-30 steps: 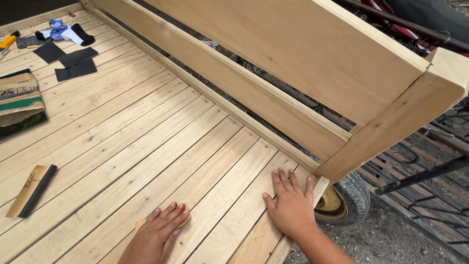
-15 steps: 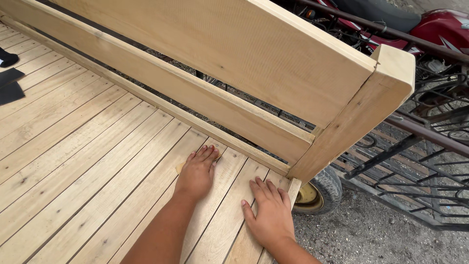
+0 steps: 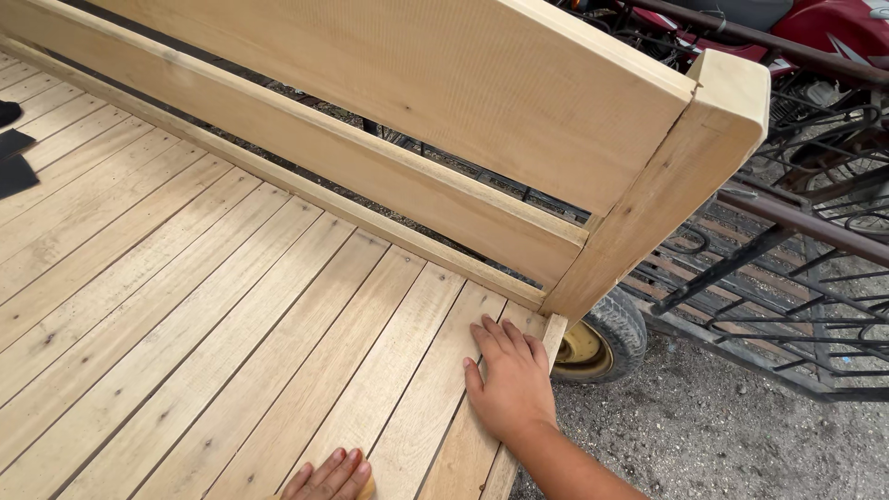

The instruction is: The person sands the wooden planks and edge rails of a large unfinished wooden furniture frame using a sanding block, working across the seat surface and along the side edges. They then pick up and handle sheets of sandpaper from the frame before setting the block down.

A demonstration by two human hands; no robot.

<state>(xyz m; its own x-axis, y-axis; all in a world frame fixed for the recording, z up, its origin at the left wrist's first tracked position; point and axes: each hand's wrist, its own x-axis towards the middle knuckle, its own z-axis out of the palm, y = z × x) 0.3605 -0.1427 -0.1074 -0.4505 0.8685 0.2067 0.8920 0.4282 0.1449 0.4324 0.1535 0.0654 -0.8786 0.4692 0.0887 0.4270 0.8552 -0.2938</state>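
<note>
A pale wooden bench fills the view, with a slatted seat (image 3: 231, 315) and a plank backrest (image 3: 444, 83). My right hand (image 3: 509, 384) lies flat, fingers together, on the last slats at the seat's right end. It is just in front of the corner post (image 3: 648, 213). Only the fingers of my left hand (image 3: 329, 477) show at the bottom edge. They press on a small tan piece (image 3: 368, 487) that lies on a slat and is mostly hidden.
Dark sheets (image 3: 14, 162) lie on the seat at the far left. Beyond the right end are a small yellow-hubbed wheel (image 3: 597, 343), gravel ground (image 3: 722, 435), black metal grating (image 3: 796, 306) and a red vehicle (image 3: 824, 28).
My left hand has drawn back from the slats near the backrest to the bottom edge. My right hand has stayed flat near the seat's right corner.
</note>
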